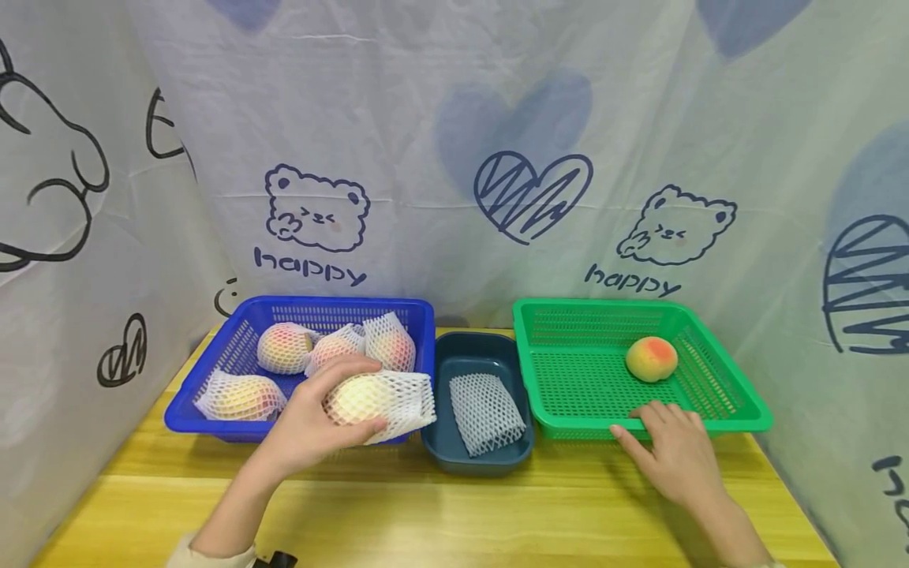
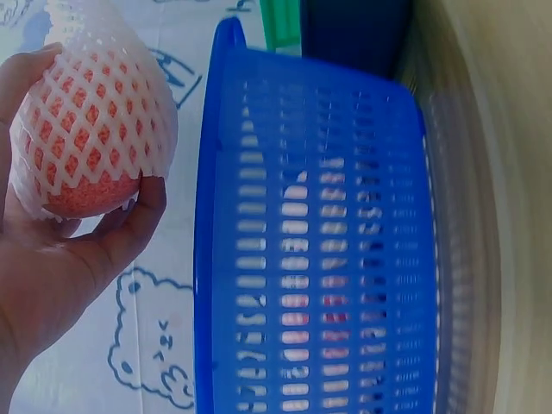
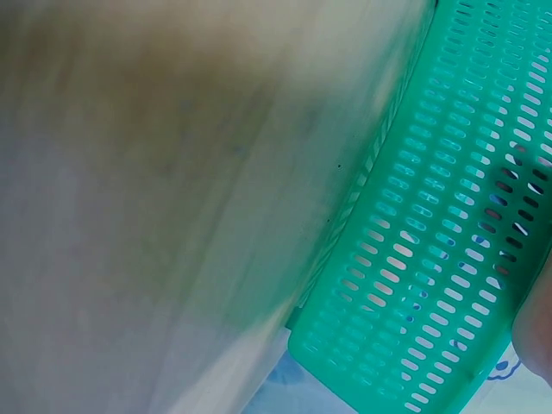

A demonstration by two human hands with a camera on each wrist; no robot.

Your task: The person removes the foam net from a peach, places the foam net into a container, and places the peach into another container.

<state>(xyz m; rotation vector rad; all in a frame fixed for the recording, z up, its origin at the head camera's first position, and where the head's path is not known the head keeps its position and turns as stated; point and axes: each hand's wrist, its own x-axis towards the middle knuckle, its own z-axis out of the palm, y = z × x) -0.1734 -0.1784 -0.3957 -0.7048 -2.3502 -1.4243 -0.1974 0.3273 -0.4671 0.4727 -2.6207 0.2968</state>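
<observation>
My left hand (image 1: pixel 316 418) grips a peach in a white foam net (image 1: pixel 369 398), held over the front right part of the blue basket (image 1: pixel 173 418). In the left wrist view the peach's pink-red skin (image 2: pixel 90 197) shows through the mesh and below its edge, with thumb and fingers around it. My right hand (image 1: pixel 675 454) rests at the front rim of the green basket (image 1: pixel 568 426), fingers lying loosely over the rim. Inside that basket, toward the right, sits a bare peach (image 1: pixel 651 359). Only a sliver of the hand (image 3: pixel 536 332) enters the right wrist view.
Several netted peaches (image 1: pixel 284 349) lie in the blue basket. Between the two baskets stands a dark blue-grey tub (image 1: pixel 477 465) with an empty foam net (image 1: pixel 486 414) in it. All stand on a yellow wooden table (image 1: pixel 398 513), before a printed white curtain (image 1: pixel 426 260).
</observation>
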